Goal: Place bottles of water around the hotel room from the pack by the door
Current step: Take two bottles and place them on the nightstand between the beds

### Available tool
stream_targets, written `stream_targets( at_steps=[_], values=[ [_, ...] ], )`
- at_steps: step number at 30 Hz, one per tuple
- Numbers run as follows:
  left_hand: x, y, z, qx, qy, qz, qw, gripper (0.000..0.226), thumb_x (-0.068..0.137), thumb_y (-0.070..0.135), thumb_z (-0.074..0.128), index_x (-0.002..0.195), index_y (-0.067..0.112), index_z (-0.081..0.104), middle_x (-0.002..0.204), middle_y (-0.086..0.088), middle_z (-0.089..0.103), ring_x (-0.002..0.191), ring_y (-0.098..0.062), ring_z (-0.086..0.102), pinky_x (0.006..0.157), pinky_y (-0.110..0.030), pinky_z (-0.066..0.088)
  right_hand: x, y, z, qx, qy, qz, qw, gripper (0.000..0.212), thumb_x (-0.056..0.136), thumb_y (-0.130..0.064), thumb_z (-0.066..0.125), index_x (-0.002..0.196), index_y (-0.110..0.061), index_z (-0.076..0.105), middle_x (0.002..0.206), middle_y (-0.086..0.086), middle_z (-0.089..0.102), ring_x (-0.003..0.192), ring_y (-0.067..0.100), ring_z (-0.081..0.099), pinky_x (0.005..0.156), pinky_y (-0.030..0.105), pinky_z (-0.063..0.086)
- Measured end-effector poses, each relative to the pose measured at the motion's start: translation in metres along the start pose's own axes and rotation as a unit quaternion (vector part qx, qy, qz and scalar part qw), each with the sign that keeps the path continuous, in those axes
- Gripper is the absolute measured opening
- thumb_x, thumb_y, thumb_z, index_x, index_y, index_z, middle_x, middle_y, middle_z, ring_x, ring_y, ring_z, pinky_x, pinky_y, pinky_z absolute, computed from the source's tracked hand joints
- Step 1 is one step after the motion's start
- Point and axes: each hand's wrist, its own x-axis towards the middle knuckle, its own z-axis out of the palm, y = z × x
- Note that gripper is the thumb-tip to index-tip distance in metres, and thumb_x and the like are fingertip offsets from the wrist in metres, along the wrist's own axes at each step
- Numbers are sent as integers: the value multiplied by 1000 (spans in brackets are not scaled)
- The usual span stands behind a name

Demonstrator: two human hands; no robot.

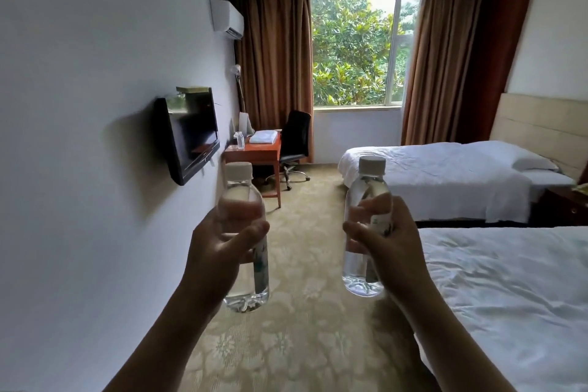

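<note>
I hold two clear water bottles upright in front of me, each with a white cap. My left hand (pixel 219 245) grips the left bottle (pixel 244 283) around its middle. My right hand (pixel 386 239) grips the right bottle (pixel 366 188) the same way. Both bottles hang above the patterned carpet, between the wall and the beds. Another bottle (pixel 241 140) stands on the wooden desk (pixel 254 154) at the far left. The pack by the door is out of view.
A wall-mounted TV (pixel 191 134) juts out on the left. A black office chair (pixel 296 140) sits by the desk, which bears a white folded towel (pixel 263 137). Two white beds (pixel 445 175) (pixel 515 289) fill the right side, with a dark nightstand (pixel 563 204) between them. Carpet (pixel 305 312) runs ahead to the window.
</note>
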Motion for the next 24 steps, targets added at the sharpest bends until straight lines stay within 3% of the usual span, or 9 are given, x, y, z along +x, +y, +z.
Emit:
stream_targets(
  at_steps=[4,9,13,16,19,24],
  values=[
    [76,-33,18,-3,8,-1,1000,21,65,37,71,86,34,68,92,0,73,85,-21,71,57,-23,56,72,41,11,1,-12,2,1000,37,73,-8,82,96,-11,54,86,3,65,73,15,69,58,29,60],
    [172,-94,39,8,-1,7,1000,23,63,43,70,85,39,67,93,11,72,86,-9,70,54,-18,55,165,102,31,-27,-12,4,1000,44,64,-28,78,99,-13,54,89,1,65,78,19,71,61,34,62],
    [262,-146,51,9,-13,5,1000,20,68,39,68,88,42,66,93,16,71,86,-4,69,54,-17,55,253,148,54,-53,-17,-2,998,45,68,-23,82,100,-10,53,89,1,64,76,12,69,56,25,58],
    [341,-176,67,-11,-31,10,999,32,61,48,70,90,34,66,91,18,70,84,1,68,53,-15,53,323,172,72,-78,-14,-1,997,49,63,-31,76,102,-12,53,88,-2,63,74,2,68,55,17,53],
    [418,-204,95,-25,-49,17,998,45,56,54,68,93,28,65,90,18,69,82,1,68,54,-14,53,388,200,84,-88,-5,2,996,49,64,-33,75,104,-13,53,90,-3,63,76,2,68,57,15,53],
    [519,-252,142,-36,-80,14,996,41,60,51,69,93,26,67,91,13,71,83,-3,70,56,-18,56,474,247,91,-82,32,13,996,50,66,-29,82,103,-11,54,86,-6,63,74,2,68,56,16,54]
  ],
)
